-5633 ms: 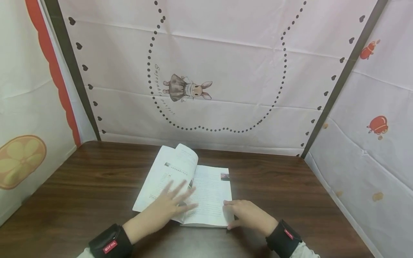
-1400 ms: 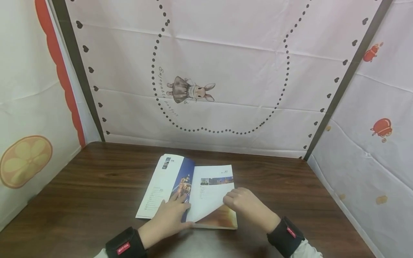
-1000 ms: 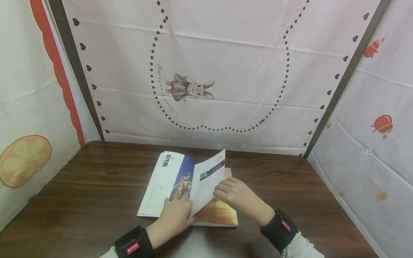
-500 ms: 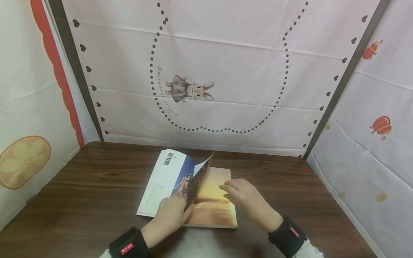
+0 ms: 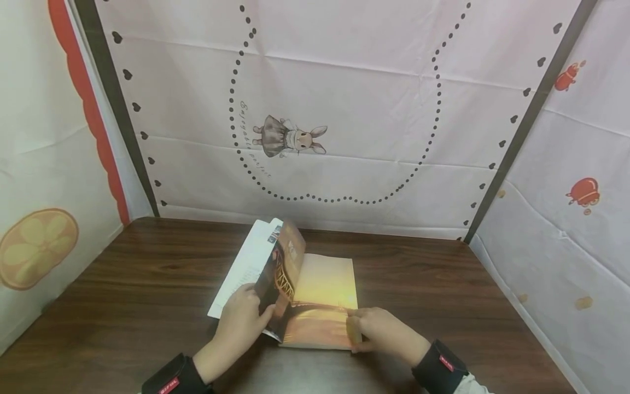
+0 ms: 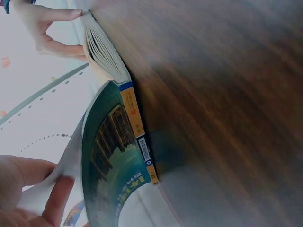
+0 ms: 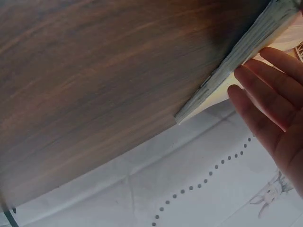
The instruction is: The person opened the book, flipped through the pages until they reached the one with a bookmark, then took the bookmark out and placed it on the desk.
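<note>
An open book (image 5: pixel 325 282) lies on the brown table, with a yellow sunset picture across its right page. My left hand (image 5: pixel 238 317) holds the raised left side, thumb over a dark bridge picture. In the left wrist view the fingers (image 6: pixel 59 201) of that hand pinch the bent cover and pages, and the book's green cover (image 6: pixel 111 146) and spine show. At the lower right corner my right hand (image 5: pixel 386 331) has thumb and fingers about the page edge. Its fingers (image 7: pixel 265 101) lie fairly straight along that edge in the right wrist view.
The dark wooden table (image 5: pixel 433 284) extends around the book. Pale printed cloth (image 5: pixel 344 120) hangs behind it, and more cloth (image 5: pixel 566 246) stands along the right side. Black bands (image 5: pixel 440 364) wrap both wrists.
The leaf with the blue picture has turned over to the left, uncovering the sunset page. My left hand has moved left and lifted that side. My right hand has come down to the lower right corner.
</note>
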Motion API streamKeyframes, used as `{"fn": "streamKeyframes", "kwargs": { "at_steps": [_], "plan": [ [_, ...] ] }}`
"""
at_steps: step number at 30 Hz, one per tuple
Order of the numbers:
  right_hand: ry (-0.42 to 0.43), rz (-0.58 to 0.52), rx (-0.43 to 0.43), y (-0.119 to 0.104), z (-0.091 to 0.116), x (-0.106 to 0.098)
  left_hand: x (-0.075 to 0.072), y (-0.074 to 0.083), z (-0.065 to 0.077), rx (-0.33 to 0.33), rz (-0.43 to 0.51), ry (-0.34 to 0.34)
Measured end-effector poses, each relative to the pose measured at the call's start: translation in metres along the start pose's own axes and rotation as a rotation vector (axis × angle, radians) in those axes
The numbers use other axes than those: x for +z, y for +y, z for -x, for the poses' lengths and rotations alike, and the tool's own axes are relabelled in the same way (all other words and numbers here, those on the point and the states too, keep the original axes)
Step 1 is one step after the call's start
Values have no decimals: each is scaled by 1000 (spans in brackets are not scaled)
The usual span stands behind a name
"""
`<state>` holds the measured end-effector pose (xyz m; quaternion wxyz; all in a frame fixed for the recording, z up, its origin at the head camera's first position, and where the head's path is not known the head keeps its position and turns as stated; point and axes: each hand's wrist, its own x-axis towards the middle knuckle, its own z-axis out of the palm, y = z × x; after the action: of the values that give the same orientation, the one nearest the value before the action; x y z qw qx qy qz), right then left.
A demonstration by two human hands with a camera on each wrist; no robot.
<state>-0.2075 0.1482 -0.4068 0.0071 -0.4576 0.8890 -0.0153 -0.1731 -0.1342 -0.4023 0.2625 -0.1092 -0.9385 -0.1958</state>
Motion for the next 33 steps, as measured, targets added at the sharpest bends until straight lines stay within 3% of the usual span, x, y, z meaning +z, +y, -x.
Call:
{"fn": "streamKeyframes", "kwargs": {
  "at_steps": [3,12,14,16,18,20,22,24,25,27,33],
  "plan": [
    [-8,10,-1,0,0,0,2,-3,1,-6,55,37],
    [-25,-99,-11,4,3,1,1,-10,1,-87,133,118],
    [-29,-97,-8,4,3,0,2,-13,1,-73,126,132],
    [-31,-97,-6,4,3,1,4,-16,1,-12,62,116],
    [-30,-95,-5,5,3,1,6,-18,2,121,-37,66],
    [-31,-100,-7,7,4,1,9,-18,4,311,-122,-30],
    [-33,-99,-9,8,4,1,13,-17,7,506,-153,-164],
    [-41,-100,-8,8,5,0,15,-14,10,624,-154,-310],
    [-46,-98,-6,9,5,-1,15,-12,12,642,-147,-376],
    [-54,-90,-3,9,4,-1,13,-9,14,637,-155,-445],
    [-3,-65,-62,7,2,-1,5,-6,13,522,-118,-448]
  ]
}}
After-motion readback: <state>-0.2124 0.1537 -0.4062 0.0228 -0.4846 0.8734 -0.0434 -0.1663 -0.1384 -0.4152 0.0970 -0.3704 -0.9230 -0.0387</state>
